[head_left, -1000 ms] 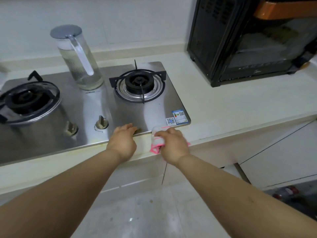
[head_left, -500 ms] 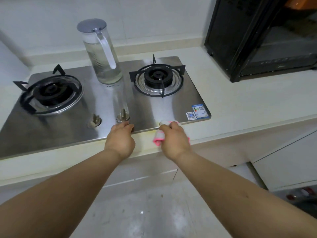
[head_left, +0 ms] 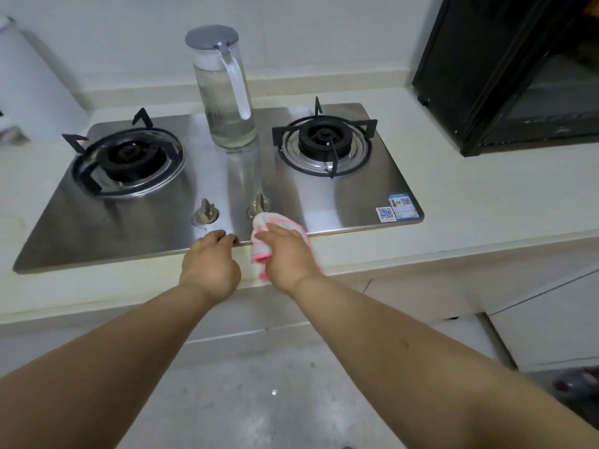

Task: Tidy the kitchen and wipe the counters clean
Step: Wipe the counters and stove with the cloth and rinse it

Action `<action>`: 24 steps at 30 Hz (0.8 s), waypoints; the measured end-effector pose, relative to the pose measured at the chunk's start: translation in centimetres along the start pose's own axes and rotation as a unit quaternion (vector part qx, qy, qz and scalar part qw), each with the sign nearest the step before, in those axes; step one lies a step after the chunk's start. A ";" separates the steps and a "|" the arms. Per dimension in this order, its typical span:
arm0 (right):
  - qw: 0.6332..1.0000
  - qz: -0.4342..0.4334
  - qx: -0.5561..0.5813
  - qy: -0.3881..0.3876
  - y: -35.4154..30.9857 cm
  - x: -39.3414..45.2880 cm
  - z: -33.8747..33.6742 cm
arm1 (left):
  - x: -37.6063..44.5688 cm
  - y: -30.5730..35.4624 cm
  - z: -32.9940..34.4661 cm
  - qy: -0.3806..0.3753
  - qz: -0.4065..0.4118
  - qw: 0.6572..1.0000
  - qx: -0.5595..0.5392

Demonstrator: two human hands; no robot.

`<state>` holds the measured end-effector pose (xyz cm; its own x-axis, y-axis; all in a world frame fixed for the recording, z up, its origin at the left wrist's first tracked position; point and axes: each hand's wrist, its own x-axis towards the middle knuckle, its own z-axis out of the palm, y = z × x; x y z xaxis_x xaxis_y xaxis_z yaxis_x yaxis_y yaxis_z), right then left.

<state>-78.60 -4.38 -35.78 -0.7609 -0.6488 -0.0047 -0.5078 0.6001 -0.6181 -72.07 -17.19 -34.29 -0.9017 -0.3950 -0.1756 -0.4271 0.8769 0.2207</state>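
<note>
Since half a second earlier, cloth (head_left: 272,236) and right hand (head_left: 288,254) had shifted left along the front edge of the stove (head_left: 350,199), the cloth now touching the base of the right knob (head_left: 258,205). Right hand gripped the bunched white, pink-edged cloth, fingers curled over it, pressing it on the steel. Left hand (head_left: 210,259) stayed at the stove's front edge, fingers bent, fingertips resting on the metal just below the left knob (head_left: 205,212), holding nothing. Water jug (head_left: 223,89) stood between the burners, on the stove. Counter (head_left: 486,202) pale; black oven (head_left: 512,69) at far right.
</note>
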 end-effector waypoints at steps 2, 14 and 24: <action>0.989 0.001 0.128 0.070 1.4 -1.6 -1.6 | 0.1 -0.5 -0.2 -0.009 -0.005 1.000 0.004; 0.984 0.158 -0.067 0.048 -1.5 -1.0 0.9 | 0.0 -2.8 -0.3 -0.043 0.042 0.998 0.000; 0.937 0.263 -0.076 0.217 8.1 -5.2 -4.7 | 0.0 -3.6 -0.5 -0.058 0.059 0.996 -0.012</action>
<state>-80.67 6.02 -37.06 -0.9979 -0.0137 0.0635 -0.0438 0.8643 -0.5011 -70.58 -20.53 -34.57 -0.9324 -0.2539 -0.2574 -0.3213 0.9082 0.2681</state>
